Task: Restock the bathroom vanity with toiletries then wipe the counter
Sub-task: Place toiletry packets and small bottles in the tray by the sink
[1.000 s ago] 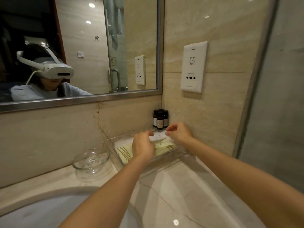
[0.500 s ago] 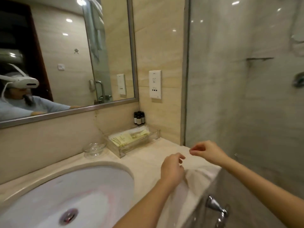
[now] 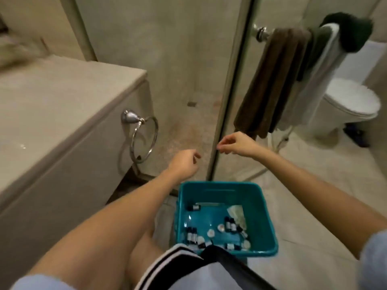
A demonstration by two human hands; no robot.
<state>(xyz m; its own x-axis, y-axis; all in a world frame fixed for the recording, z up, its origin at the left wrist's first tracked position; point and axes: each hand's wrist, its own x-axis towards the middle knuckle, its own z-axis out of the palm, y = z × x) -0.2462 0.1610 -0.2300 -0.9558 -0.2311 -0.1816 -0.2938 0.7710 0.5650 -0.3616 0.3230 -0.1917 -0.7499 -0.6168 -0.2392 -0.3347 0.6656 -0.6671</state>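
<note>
A teal plastic bin (image 3: 263, 208) stands on the floor below my hands. Inside it lie several small dark bottles (image 3: 230, 223), small round white items (image 3: 211, 233) and a pale green packet (image 3: 237, 213). My left hand (image 3: 184, 164) hangs above the bin's far left corner, fingers loosely curled and holding nothing. Higher and to the right, my right hand (image 3: 236, 144) hovers with its fingers loosely curled, empty too. The beige vanity counter (image 3: 52, 97) fills the left side.
A chrome towel ring (image 3: 143, 139) sticks out from the vanity's side panel. A glass shower partition (image 3: 228, 91) rises behind the bin, with brown and grey towels (image 3: 274, 80) on its bar. A white toilet (image 3: 349, 103) sits at the far right.
My view swung from the mirror and clear tray on the counter down to the floor. Both hands left the tray, came back empty and now hang over the teal bin.
</note>
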